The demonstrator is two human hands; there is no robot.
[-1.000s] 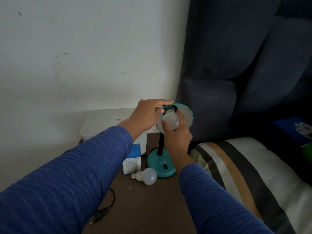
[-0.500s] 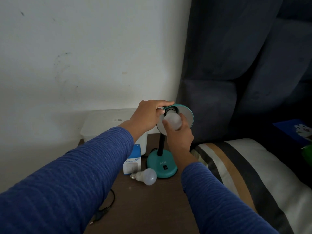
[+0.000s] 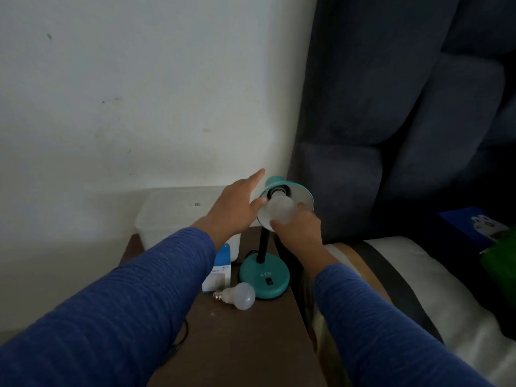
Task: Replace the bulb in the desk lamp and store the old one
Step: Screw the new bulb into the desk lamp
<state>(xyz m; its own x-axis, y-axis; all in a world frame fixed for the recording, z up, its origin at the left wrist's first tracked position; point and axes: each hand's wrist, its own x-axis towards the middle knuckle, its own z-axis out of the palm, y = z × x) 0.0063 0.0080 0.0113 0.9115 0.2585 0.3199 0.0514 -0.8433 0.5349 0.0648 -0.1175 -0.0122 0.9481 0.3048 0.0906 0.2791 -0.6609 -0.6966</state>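
A teal desk lamp (image 3: 264, 277) stands on a brown bedside table (image 3: 240, 342), its shade (image 3: 303, 195) tilted toward me. A frosted white bulb (image 3: 280, 210) sits in the shade's socket, and my right hand (image 3: 300, 230) grips it from below. My left hand (image 3: 237, 208) hovers just left of the shade with fingers spread, holding nothing. A second white bulb (image 3: 237, 296) lies on its side on the table in front of the lamp base. A blue and white bulb box (image 3: 219, 272) stands beside it.
A translucent plastic container (image 3: 178, 210) sits at the back of the table against the white wall. A black cable (image 3: 181, 336) hangs off the table's left edge. A dark blue upholstered headboard (image 3: 391, 121) and a striped pillow (image 3: 405, 289) fill the right.
My left hand has let go of the lamp shade and opened, its fingers now spread beside it. My right hand stays on the bulb in the socket.
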